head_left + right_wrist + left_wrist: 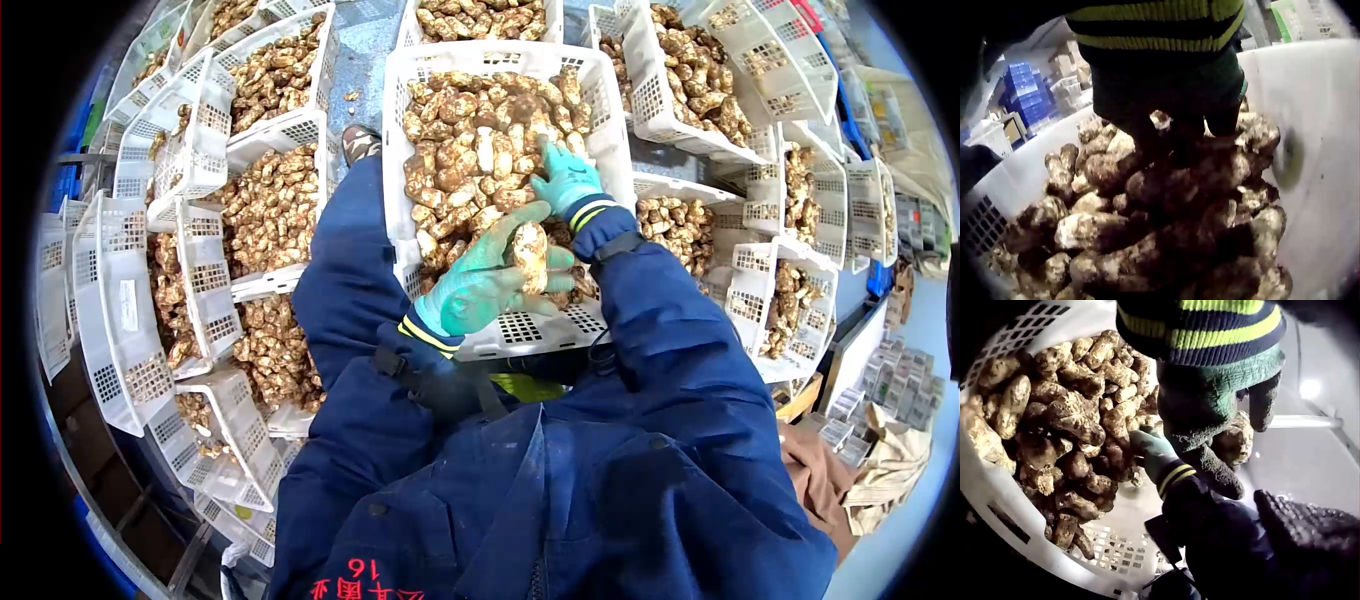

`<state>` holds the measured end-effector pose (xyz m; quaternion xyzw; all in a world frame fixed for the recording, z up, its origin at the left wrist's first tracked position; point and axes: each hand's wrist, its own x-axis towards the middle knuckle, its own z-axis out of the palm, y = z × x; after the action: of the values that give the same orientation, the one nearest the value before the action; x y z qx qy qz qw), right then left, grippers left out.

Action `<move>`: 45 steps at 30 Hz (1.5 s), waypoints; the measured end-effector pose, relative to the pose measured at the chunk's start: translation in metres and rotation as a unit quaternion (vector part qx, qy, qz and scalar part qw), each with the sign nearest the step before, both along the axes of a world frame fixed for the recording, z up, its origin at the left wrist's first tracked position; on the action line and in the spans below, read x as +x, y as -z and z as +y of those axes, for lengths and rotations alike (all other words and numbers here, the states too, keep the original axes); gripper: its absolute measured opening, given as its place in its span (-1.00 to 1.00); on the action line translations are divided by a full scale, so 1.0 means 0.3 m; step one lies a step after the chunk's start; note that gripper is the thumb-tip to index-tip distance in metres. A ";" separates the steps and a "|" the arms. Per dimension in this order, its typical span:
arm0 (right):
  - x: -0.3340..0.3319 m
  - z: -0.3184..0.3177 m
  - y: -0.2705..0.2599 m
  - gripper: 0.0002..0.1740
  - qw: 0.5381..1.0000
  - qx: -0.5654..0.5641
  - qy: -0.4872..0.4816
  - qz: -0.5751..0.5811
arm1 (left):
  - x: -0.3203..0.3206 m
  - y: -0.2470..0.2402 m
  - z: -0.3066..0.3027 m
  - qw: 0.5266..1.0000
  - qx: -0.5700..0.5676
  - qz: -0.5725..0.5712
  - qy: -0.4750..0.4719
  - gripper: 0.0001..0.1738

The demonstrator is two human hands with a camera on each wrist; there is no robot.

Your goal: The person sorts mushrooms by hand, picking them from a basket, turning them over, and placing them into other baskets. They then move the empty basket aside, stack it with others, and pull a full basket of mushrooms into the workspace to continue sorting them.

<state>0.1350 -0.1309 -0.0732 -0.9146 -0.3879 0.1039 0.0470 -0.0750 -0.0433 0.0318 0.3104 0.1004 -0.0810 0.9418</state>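
In the head view my left hand point(475, 285), in a green glove, holds a pale brown-patched mushroom point(530, 258) between thumb and fingers, above the near end of a white crate point(400, 215). The left wrist view shows this mushroom point(1235, 439) partly behind the gloved fingers point(1213, 472). My right hand point(570, 178), gloved alike, reaches into the crate's right side, its spread fingers touching the heaped mushrooms point(460, 150). Seen from the right wrist, that hand point(1166, 103) is in dark shadow over the pile, and its fingertips are hidden.
More white crates of mushrooms stand close on the left point(275, 190) and on the right point(700, 85), some stacked. Another filled crate point(480, 20) is just beyond the middle one. The near end of the middle crate point(520, 330) sits between the person's knees.
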 end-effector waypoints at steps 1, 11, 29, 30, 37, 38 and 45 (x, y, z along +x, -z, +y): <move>-0.009 0.012 0.006 -0.26 1.000 -0.023 0.010 0.009 | 0.003 0.004 0.003 0.999 -0.027 0.018 -0.019 -0.29; -0.132 -0.229 -0.163 -0.66 0.481 0.486 0.224 0.694 | -0.004 0.058 0.043 0.992 0.097 0.061 -0.056 -0.29; -0.387 -0.102 -0.055 -0.84 0.724 0.360 0.245 0.534 | -0.009 0.216 0.002 0.982 0.099 0.149 -0.068 -0.15; -0.367 -0.132 -0.052 -0.79 0.684 0.358 0.309 0.555 | -0.013 0.211 0.004 0.982 0.095 0.122 -0.105 -0.19; -0.150 -0.449 -0.247 -0.54 0.297 0.720 0.383 0.497 | -0.020 0.210 0.048 0.959 0.100 0.188 -0.187 -0.22; -0.174 -0.420 -0.265 -0.58 0.349 0.691 0.397 0.493 | -0.014 0.203 0.044 0.962 0.105 0.184 -0.175 -0.22; -0.207 -0.145 -0.108 -0.33 0.992 -0.007 0.120 0.039 | -0.013 0.249 0.045 0.959 0.119 0.209 -0.149 -0.37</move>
<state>0.0730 -0.1743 -0.0409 -0.9501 -0.2724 0.1357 0.0683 -0.0789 -0.0297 -0.0428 0.3779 0.3486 0.0100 0.8576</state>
